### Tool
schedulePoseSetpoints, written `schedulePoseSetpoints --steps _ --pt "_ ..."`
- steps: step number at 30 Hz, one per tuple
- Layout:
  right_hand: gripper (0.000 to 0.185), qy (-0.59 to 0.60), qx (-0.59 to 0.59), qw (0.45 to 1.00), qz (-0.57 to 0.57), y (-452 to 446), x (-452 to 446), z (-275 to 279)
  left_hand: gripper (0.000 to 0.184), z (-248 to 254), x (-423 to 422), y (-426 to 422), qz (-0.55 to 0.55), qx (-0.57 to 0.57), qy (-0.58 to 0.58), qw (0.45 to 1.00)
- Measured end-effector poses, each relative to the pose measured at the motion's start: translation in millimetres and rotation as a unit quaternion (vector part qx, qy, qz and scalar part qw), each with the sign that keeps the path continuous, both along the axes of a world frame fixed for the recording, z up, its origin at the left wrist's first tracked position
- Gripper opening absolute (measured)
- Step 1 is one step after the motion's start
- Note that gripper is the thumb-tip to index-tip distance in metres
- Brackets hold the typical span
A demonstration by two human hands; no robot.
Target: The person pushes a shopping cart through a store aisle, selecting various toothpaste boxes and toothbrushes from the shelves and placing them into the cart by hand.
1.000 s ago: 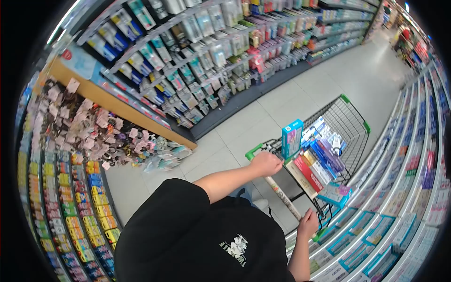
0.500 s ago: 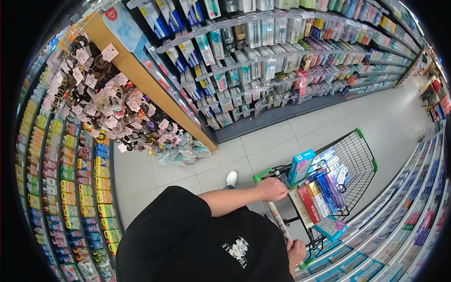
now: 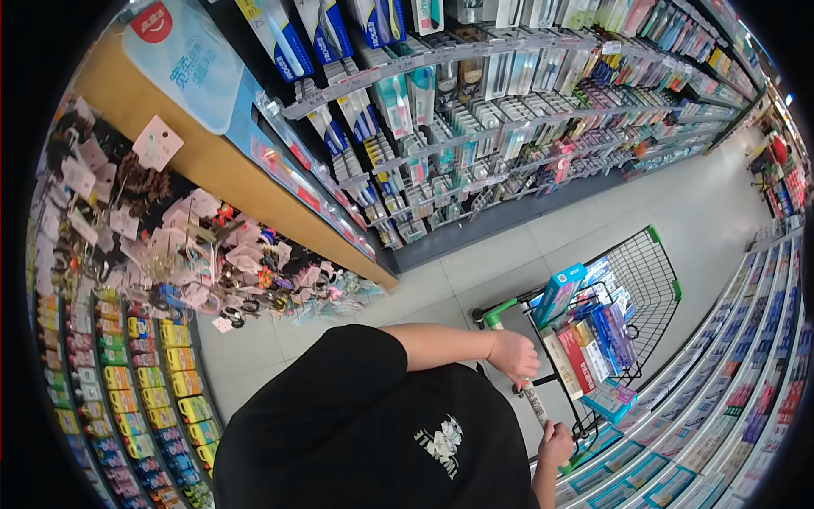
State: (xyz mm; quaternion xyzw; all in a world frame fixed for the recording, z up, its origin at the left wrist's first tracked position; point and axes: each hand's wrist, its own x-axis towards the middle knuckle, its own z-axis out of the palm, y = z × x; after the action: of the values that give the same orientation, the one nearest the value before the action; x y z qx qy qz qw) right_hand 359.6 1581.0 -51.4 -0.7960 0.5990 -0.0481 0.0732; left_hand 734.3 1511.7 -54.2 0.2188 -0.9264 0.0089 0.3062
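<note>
Hands, two, on one cart handle

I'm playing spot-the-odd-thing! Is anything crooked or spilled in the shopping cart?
Nothing looks spilled. But one tall teal box pokes up at the left of the cart, and a second teal box lies on the right, turned differently from the red box. That looks a bit jumbled.

The black wire shopping cart at right looks like coated metal, its corner caps smooth green plastic, its long pale handle bar smooth plastic. The red rectangular box is glossy cardboard. The black short-sleeved shirt is matt cloth; grey floor tiles gleam softly.
</note>
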Motion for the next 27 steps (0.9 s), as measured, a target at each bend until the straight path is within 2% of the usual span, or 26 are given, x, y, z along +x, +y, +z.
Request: schedulePoseSetpoints --steps 4,8,10,13,14,16,17,18,19,21,23,26,27 --pt "0.051 -0.004 0.006 0.999 0.037 -3.7 43.1 6.3 0.047 -4.5 43.0 -14.5 -0.014 -0.001 -0.022 1.000" --pt "0.055 0.024 0.016 0.999 0.023 -9.1 84.7 8.0 0.047 -4.2 82.1 -27.1 -0.017 -0.014 -0.051 0.998" --pt "0.056 0.047 0.014 0.999 0.016 -14.9 102.9 6.7 0.047 16.0 101.9 -30.1 -0.005 0.002 -0.072 0.997" --pt "0.057 0.064 0.003 0.998 0.015 -23.8 120.3 5.0 0.054 48.4 131.7 -25.1 0.094 -0.035 0.082 0.992" --pt "0.058 0.060 -0.008 0.998 0.019 -25.7 124.0 3.1 0.060 50.6 146.2 -18.5 0.170 0.065 0.117 0.976" --pt "0.058 0.056 -0.018 0.998 0.022 -28.9 130.3 5.2 0.057 70.9 193.1 -14.9 0.353 0.011 0.284 0.891" --pt "0.059 0.055 -0.018 0.998 0.021 -32.1 133.5 5.3 0.051 95.9 215.3 -1.9 0.446 0.072 0.404 0.796" --pt "0.059 0.055 -0.018 0.998 0.019 -35.0 134.6 4.6 0.049 109.4 242.9 0.1 0.519 0.040 0.473 0.711" --pt "0.059 0.051 -0.020 0.998 0.022 -38.3 133.9 1.2 0.048 105.8 281.1 1.2 0.609 -0.019 0.448 0.654" --pt "0.059 0.041 -0.023 0.998 0.032 -45.0 133.7 -7.0 0.047 109.4 339.2 2.5 0.651 -0.093 0.518 0.546" --pt "0.060 0.041 -0.020 0.999 0.025 -46.8 133.7 -0.8 0.047 112.6 382.4 -5.2 0.668 -0.160 0.529 0.498" --pt "0.061 0.036 -0.025 0.999 0.022 -52.6 142.3 -0.5 0.047 120.8 423.8 -16.5 0.698 -0.199 0.522 0.449" --pt "0.061 0.035 -0.025 0.999 0.019 -52.8 145.8 0.0 0.046 122.2 432.1 -15.1 0.711 -0.177 0.511 0.448"
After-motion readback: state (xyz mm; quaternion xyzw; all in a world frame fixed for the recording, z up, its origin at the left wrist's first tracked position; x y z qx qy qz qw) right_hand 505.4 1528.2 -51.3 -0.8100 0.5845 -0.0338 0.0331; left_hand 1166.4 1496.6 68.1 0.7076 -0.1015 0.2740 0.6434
